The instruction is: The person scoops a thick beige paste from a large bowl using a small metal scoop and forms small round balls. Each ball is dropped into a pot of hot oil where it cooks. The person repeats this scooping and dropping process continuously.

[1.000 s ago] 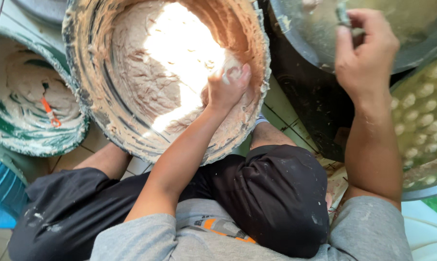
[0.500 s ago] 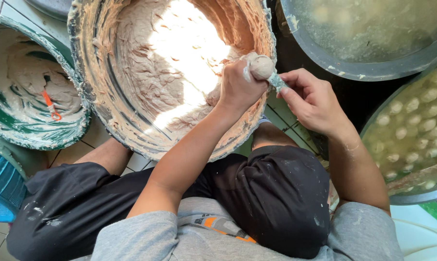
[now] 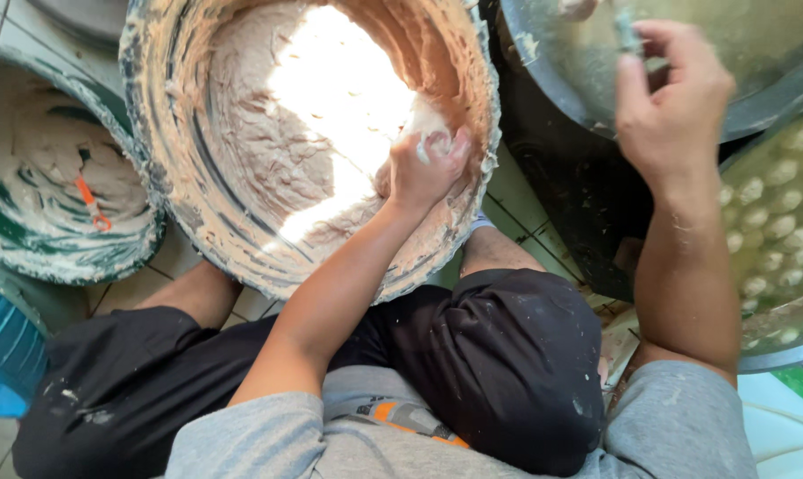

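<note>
A large round tub (image 3: pixel 180 177) smeared with pale dough paste (image 3: pixel 313 115) tilts toward me between my knees. My left hand (image 3: pixel 424 168) is inside it near the right wall, fingers closed on a lump of the paste. My right hand (image 3: pixel 672 98) is raised over a wide metal pan (image 3: pixel 552 62) of cloudy liquid at the upper right, pinching a small spoon (image 3: pixel 628 31) whose tip points up. The spoon's bowl is blurred.
A green tub (image 3: pixel 38 248) coated in paste, with an orange tool (image 3: pixel 91 202) in it, stands at the left. A metal tray (image 3: pixel 774 319) holding several pale dough balls sits at the right edge. A blue basket (image 3: pixel 2 355) is at the lower left. Tiled floor shows below.
Half a second ago both hands met at the tub's rim with a dough ball on the spoon. Now the right hand has swung up to the pan and the left has dipped back into the paste.
</note>
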